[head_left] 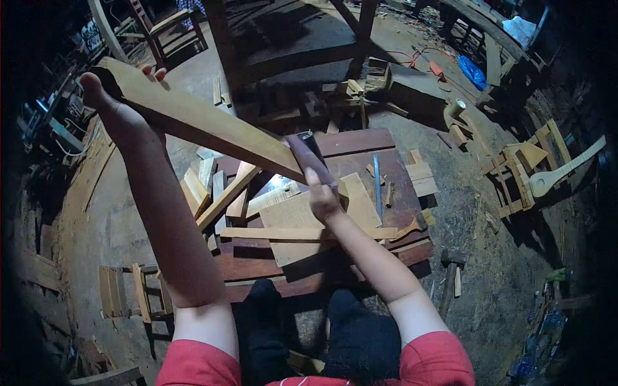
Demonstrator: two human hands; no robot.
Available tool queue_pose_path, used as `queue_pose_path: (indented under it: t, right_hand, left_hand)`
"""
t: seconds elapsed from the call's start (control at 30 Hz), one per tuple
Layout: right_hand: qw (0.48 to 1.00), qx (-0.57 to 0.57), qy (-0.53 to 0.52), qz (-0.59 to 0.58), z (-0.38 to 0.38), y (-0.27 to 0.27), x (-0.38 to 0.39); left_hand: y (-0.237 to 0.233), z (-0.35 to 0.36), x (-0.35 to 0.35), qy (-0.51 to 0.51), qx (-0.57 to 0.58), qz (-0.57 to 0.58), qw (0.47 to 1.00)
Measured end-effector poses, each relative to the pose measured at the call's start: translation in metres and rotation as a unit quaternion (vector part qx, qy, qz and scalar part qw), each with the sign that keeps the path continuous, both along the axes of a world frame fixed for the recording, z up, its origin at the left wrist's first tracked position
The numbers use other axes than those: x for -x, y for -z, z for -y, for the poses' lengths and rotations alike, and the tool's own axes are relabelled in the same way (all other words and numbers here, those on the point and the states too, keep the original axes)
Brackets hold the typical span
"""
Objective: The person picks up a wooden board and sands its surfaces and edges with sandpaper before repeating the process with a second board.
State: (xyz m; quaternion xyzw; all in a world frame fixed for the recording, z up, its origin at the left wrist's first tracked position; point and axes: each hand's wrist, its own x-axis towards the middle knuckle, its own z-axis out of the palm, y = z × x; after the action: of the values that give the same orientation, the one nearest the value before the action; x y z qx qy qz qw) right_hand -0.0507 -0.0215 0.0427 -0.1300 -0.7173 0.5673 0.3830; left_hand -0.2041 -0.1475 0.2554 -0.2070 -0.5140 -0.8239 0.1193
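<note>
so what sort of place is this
Most likely a woodworking workshop: the left hand grips a long piece of timber, a wooden strip lies among other cut pieces on the low table, and a hammer lies on the floor.

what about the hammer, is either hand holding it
No, the hammer lies on the floor, while the left hand holds one end of the wooden beam and the right hand grips a dark sheet against it.

Short red sleeves (438,359), dark trousers (354,331)
</note>
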Motion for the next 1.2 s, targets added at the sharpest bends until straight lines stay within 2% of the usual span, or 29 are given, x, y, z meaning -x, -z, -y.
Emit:
queue_pose_path:
  t: [0.03, 0.1, 0.13, 0.17, 0.2, 0.23, 0.3, 0.33, 0.37, 0.4, 0.43, 0.47, 0.5, 0.57, 0.67, 0.7, 0.8, 0.83, 0.9, 0.93, 0.97, 1.03, 1.07, 1.1, 1.13, 1.2]
  right_hand:
    - [0.998, -0.050, 0.029, 0.006, -0.006, 0.047, -0.004]
    - [0.988, -0.070, 0.063, -0.122, -0.025, 0.061, -0.002]
    - [0.992, -0.028, 0.117, 0.043, -0.034, 0.087, -0.014]
    - [0.963, 0.016, 0.171, 0.208, -0.044, 0.116, -0.026]
    - [0.934, 0.010, 0.185, 0.307, -0.057, 0.133, -0.029]
    - [0.932, 0.005, 0.192, 0.307, -0.060, 0.122, -0.027]
    - [0.896, 0.064, 0.137, 0.417, -0.044, 0.070, -0.013]
    - [0.934, 0.065, 0.169, 0.307, -0.025, 0.046, -0.007]
    - [0.934, 0.062, 0.166, 0.310, -0.016, 0.021, -0.007]
    - [0.958, 0.056, 0.115, 0.255, -0.008, -0.001, -0.004]
    - [0.977, 0.053, 0.062, 0.198, -0.003, -0.009, -0.003]
    - [0.987, 0.065, 0.057, 0.134, 0.001, -0.004, -0.001]
    - [0.987, 0.067, 0.053, 0.133, 0.001, 0.004, -0.002]
    - [0.950, 0.103, 0.133, 0.261, -0.013, 0.030, -0.012]
    - [0.882, 0.070, 0.194, 0.424, -0.066, 0.115, -0.028]
    - [0.881, 0.108, 0.170, 0.427, -0.068, 0.101, -0.034]
    - [0.913, 0.072, 0.126, 0.382, -0.057, 0.069, -0.015]
    - [0.919, 0.067, 0.092, 0.378, -0.041, 0.036, -0.008]
    - [0.951, 0.093, 0.008, 0.297, -0.008, -0.028, 0.003]
    - [0.983, 0.068, -0.055, 0.160, 0.010, -0.054, 0.005]
    - [0.992, 0.043, -0.114, 0.017, 0.024, -0.071, 0.006]
    - [0.992, 0.091, -0.079, 0.034, 0.041, -0.075, 0.003]
    - [0.993, 0.079, -0.050, 0.075, 0.040, -0.065, 0.000]
    - [0.998, 0.016, -0.049, -0.047, 0.034, -0.057, 0.001]
    - [0.981, 0.096, -0.003, 0.169, 0.027, -0.052, -0.013]
    - [0.914, 0.085, 0.099, 0.385, -0.015, 0.022, -0.017]
  left_hand:
    - [0.000, 0.000, 0.000, -0.017, 0.002, -0.017, 1.000]
    - [-0.002, 0.002, 0.001, -0.036, 0.002, -0.039, 0.999]
    - [-0.002, 0.003, 0.000, -0.025, -0.001, -0.020, 0.999]
    - [-0.002, 0.003, -0.001, -0.010, -0.004, 0.001, 1.000]
    - [-0.001, 0.002, 0.000, -0.005, -0.008, 0.001, 1.000]
    - [-0.001, 0.002, 0.003, -0.005, -0.009, 0.007, 1.000]
    - [0.001, 0.000, 0.002, -0.008, -0.017, 0.019, 1.000]
    - [-0.002, -0.001, -0.002, -0.011, -0.003, 0.004, 1.000]
    - [-0.002, 0.000, -0.003, -0.016, 0.013, -0.012, 1.000]
    - [0.000, 0.001, 0.002, -0.005, 0.012, -0.004, 1.000]
    - [0.002, 0.002, 0.003, -0.010, 0.016, -0.002, 1.000]
    - [0.002, 0.003, 0.003, -0.008, 0.016, -0.003, 1.000]
    - [0.001, 0.004, 0.003, -0.005, 0.015, -0.006, 1.000]
    - [0.003, 0.005, 0.009, -0.014, 0.008, -0.002, 1.000]
    - [0.006, 0.007, 0.016, -0.005, -0.004, 0.011, 1.000]
    - [0.005, 0.006, 0.015, -0.001, 0.000, 0.013, 1.000]
    - [0.001, 0.002, 0.005, 0.007, -0.003, 0.011, 1.000]
    - [-0.002, 0.000, 0.001, 0.014, -0.002, -0.001, 1.000]
    - [-0.002, -0.001, -0.003, 0.009, 0.002, -0.004, 1.000]
    - [-0.001, -0.001, -0.003, 0.008, -0.003, -0.003, 1.000]
    - [-0.002, -0.001, -0.003, 0.009, -0.009, -0.003, 1.000]
    - [-0.002, 0.001, -0.003, 0.018, -0.017, -0.004, 1.000]
    - [-0.002, 0.003, -0.003, 0.013, -0.014, 0.013, 1.000]
    - [-0.002, 0.005, -0.002, 0.007, -0.012, 0.030, 0.999]
    - [-0.001, 0.007, 0.002, 0.006, -0.016, 0.026, 1.000]
    - [0.006, 0.010, 0.010, 0.008, -0.031, 0.072, 0.997]
